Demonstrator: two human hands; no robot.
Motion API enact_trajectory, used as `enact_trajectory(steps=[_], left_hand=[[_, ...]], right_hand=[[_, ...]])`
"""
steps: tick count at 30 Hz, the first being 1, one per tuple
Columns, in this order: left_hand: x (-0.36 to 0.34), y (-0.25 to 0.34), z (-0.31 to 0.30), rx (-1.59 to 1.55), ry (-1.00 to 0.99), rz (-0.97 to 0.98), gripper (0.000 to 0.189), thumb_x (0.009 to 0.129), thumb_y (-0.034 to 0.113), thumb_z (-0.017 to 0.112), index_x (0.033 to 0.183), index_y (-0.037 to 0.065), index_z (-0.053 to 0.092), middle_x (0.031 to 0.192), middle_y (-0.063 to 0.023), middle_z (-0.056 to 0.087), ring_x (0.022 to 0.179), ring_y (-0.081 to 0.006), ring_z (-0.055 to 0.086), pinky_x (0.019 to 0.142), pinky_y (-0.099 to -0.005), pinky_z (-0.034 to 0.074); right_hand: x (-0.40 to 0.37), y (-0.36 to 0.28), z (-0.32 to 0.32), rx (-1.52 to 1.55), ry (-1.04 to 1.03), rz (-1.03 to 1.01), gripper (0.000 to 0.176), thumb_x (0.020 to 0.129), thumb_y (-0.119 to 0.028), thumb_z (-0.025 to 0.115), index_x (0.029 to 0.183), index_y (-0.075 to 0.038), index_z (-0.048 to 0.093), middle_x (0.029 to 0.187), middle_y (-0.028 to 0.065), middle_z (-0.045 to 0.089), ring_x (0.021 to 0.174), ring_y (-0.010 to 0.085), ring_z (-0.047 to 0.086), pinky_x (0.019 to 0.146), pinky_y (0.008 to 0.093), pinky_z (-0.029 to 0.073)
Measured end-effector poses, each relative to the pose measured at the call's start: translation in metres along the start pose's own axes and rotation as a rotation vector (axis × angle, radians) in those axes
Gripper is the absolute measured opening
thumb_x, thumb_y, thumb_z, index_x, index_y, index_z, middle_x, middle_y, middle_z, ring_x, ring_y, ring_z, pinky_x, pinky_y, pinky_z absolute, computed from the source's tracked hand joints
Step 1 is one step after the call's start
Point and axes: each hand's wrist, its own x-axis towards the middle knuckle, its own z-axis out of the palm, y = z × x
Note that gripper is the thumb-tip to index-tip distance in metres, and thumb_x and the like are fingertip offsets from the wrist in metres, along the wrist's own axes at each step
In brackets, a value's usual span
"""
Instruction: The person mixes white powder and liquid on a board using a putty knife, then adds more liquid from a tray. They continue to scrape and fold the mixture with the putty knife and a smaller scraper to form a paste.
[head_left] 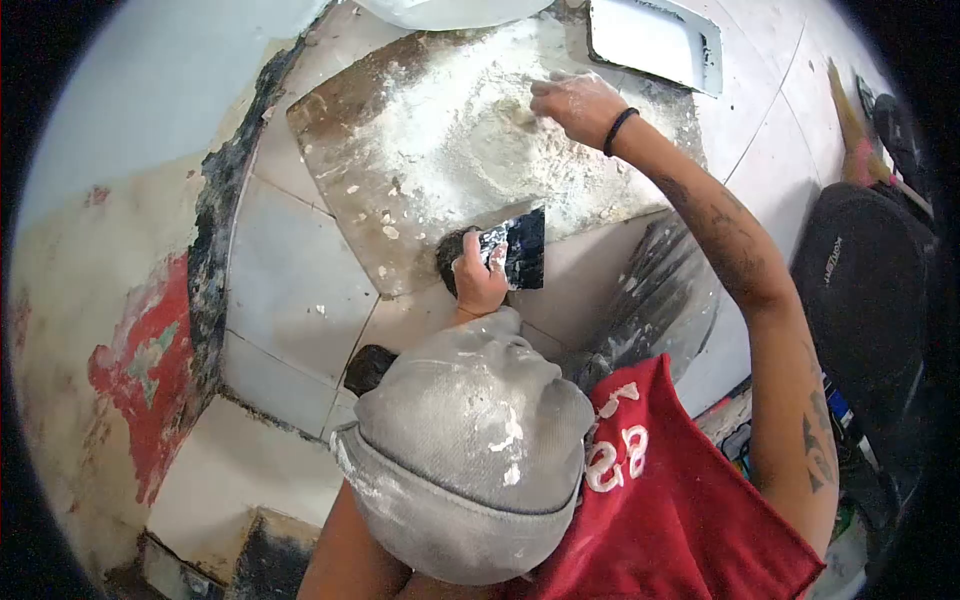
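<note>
My left hand [481, 283] grips a broad putty knife [525, 250], its dark blade flecked with white. The blade is just off the near edge of a worn brown board [352, 205]. White powder [450, 120] is spread over that board, with a damp-looking, greyer patch near the middle. Over the powder, my right hand [582, 105] is closed with its fingers curled and dusted white. Whatever those fingers hold is hidden. Grey cloth [465, 440] with white smears covers part of the left arm, beside red fabric [660, 490] with white lettering.
A white rectangular tray [655, 45] stands at the board's far right corner. Part of a pale round basin [450, 8] shows at the top. Stained, red-patched wall [150, 370] is on the left. A black padded item [860, 290] lies right.
</note>
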Motion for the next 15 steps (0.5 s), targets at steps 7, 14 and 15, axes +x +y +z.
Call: enact_trajectory(steps=[7,14,15], left_hand=[[0.001,0.000,0.004,-0.047,0.032,-0.027,0.032,0.085,0.022,0.057,0.107,0.001,0.046,0.077,-0.0253,0.057,0.072,-0.0463,0.056,0.062,-0.0482,0.043],[0.005,0.002,0.002,-0.053,0.001,-0.032,0.028,0.085,0.020,0.057,0.103,0.002,0.046,0.071,-0.0234,0.059,0.068,-0.0451,0.057,0.058,-0.0496,0.043],[0.002,0.000,0.002,-0.019,-0.002,-0.031,0.029,0.085,0.020,0.058,0.104,0.002,0.046,0.071,-0.0236,0.059,0.068,-0.0452,0.057,0.058,-0.0497,0.043]], right_hand=[[-0.018,-0.032,0.012,-0.041,0.024,0.083,0.029,0.082,-0.009,0.049,0.107,-0.017,0.061,0.115,0.0007,0.057,0.112,0.0234,0.051,0.093,0.0436,0.041],[-0.031,-0.014,-0.016,0.003,0.001,0.062,0.031,0.072,0.004,0.050,0.099,-0.009,0.060,0.103,0.0060,0.059,0.100,0.0272,0.056,0.080,0.0384,0.048],[-0.024,-0.010,0.012,0.001,0.039,0.039,0.030,0.072,0.004,0.050,0.097,-0.008,0.060,0.101,0.0063,0.059,0.099,0.0272,0.056,0.079,0.0389,0.048]])
